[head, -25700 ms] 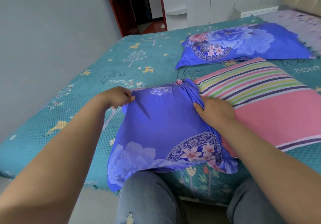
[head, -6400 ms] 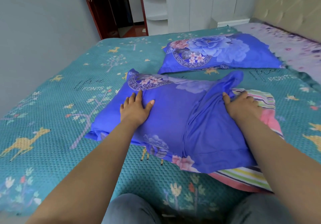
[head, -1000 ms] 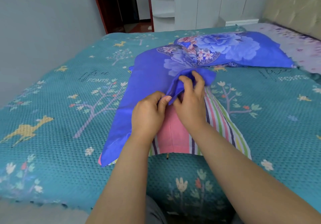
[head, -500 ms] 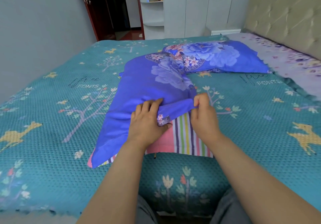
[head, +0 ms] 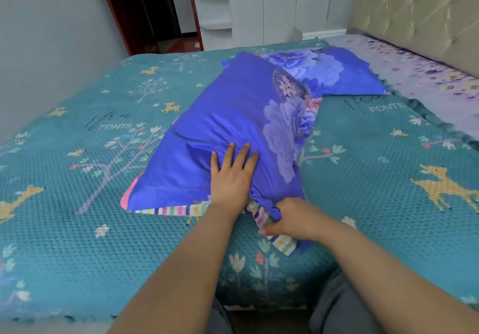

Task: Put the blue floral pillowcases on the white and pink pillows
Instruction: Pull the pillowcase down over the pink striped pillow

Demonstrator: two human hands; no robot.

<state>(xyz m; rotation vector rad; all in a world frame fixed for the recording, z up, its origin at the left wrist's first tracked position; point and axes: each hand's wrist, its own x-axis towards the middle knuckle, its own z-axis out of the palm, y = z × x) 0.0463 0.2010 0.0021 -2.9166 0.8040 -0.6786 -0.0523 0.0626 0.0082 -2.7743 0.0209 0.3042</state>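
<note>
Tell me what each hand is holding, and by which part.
Right hand grips the pillowcase by its bunched open edge. Left hand holds nothing; it presses flat on top.

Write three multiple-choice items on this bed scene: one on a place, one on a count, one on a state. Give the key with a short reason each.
1. Where does the left hand rest?
A. flat on the near pillow
B. on the headboard
C. on the door

2. How many blue floral pillows lie on the bedspread?
A. one
B. two
C. four

3. The near pillowcase is
A. wholly off
B. nearly on, striped end showing
C. folded beside the pillow

Key: 1 A, straight fingers press the blue cloth. 2 B, the far pillow lies behind the near one. 3 B, stripes peek out where the right hand pinches the case edge.
</note>
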